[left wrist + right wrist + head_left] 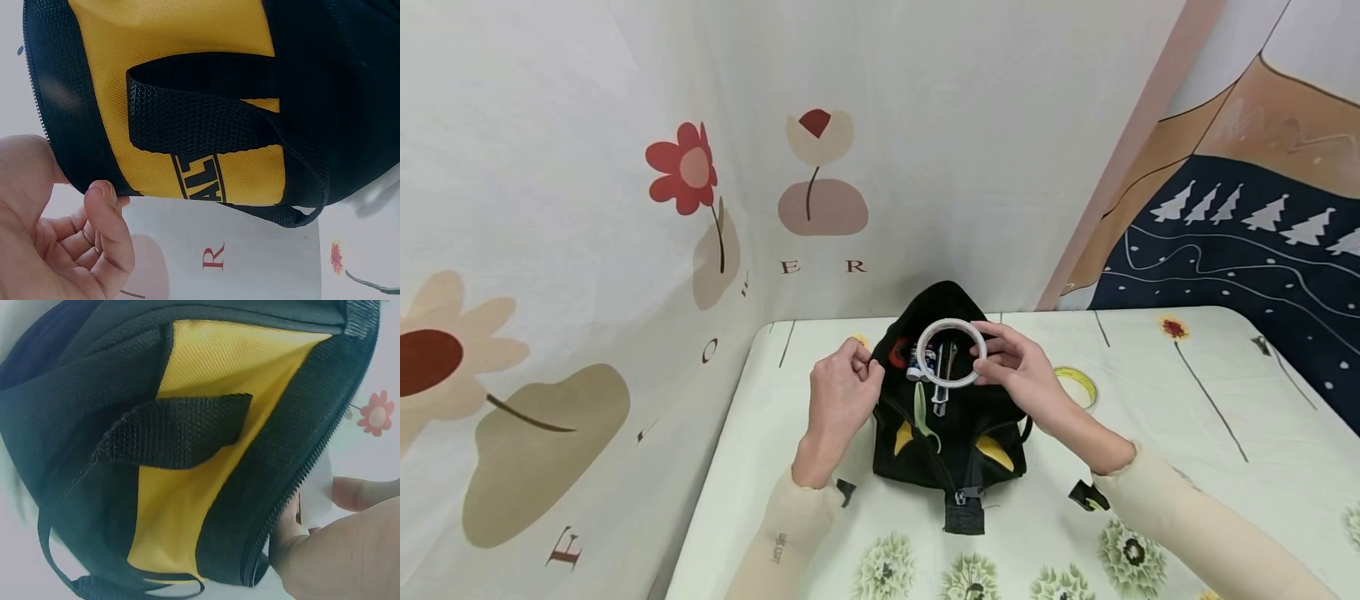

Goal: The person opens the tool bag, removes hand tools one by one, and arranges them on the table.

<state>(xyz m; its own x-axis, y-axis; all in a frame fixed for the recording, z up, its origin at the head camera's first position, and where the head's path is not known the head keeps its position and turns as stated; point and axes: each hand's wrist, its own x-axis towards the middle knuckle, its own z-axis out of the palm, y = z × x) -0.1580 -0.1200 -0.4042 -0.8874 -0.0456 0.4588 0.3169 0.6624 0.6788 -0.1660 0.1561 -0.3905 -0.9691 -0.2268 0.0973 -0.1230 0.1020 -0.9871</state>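
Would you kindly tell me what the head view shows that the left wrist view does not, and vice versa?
Only the head view shows the white ring held by the right hand, the yellow tape roll and the green strip at the bag's opening.

Only the left wrist view shows the yellow outer panel with black letters.

Both show the black bag, the left hand at its edge and the printed R.
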